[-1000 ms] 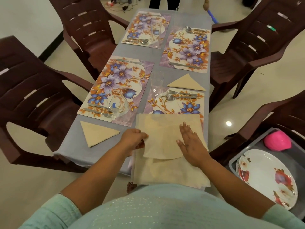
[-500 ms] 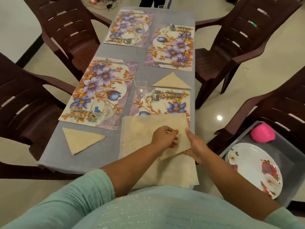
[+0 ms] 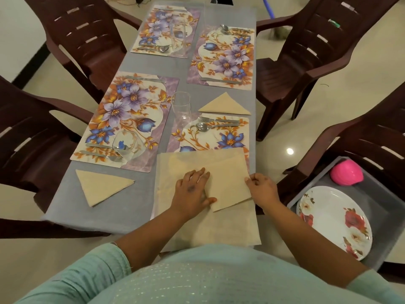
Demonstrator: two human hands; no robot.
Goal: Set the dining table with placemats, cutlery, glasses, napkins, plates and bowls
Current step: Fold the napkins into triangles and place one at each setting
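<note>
So closest in, at the 6 o'clock edge of the desk [image 3: 140,69], there's a stack of beige napkins [image 3: 219,229] hanging a bit over the near side, and the top napkin [image 3: 228,172] is mid-fold. The left hand [image 3: 192,191] lies flat on it with its fingers [image 3: 202,173] straight and spread, pressing the cloth down, holding nothing. The right hand [image 3: 263,187] sits at 3 o'clock from the left one, pinching the napkin's right edge between thumb and fingertips. My guess is this stuff is light, soft and floppy with no stiffness at all, so it'll slide on the pile unless one palm pins it; best place to take hold looks like a corner or the outer edge, then crease along the fold. Off at 9 o'clock from the hands there's a finished triangle napkin [image 3: 103,186] lying on the desk by itself. Down at 4 o'clock, off the desk, a grey tray [image 3: 385,218] holds flowered plates [image 3: 335,222] and a pink bowl [image 3: 346,173], not set out yet. Moving out to 12 o'clock, a placemat [image 3: 221,139] partly tucked under the napkin carries a fork and spoon [image 3: 210,126], with a glass [image 3: 180,108] just beside it and another triangle napkin [image 3: 223,105] past that. At 11 o'clock there's a second placemat [image 3: 131,113] with a glass lying tilted [image 3: 128,145] on it. Two more placemats sit at the far end, and brown chairs [image 3: 317,51] ring everything.
</note>
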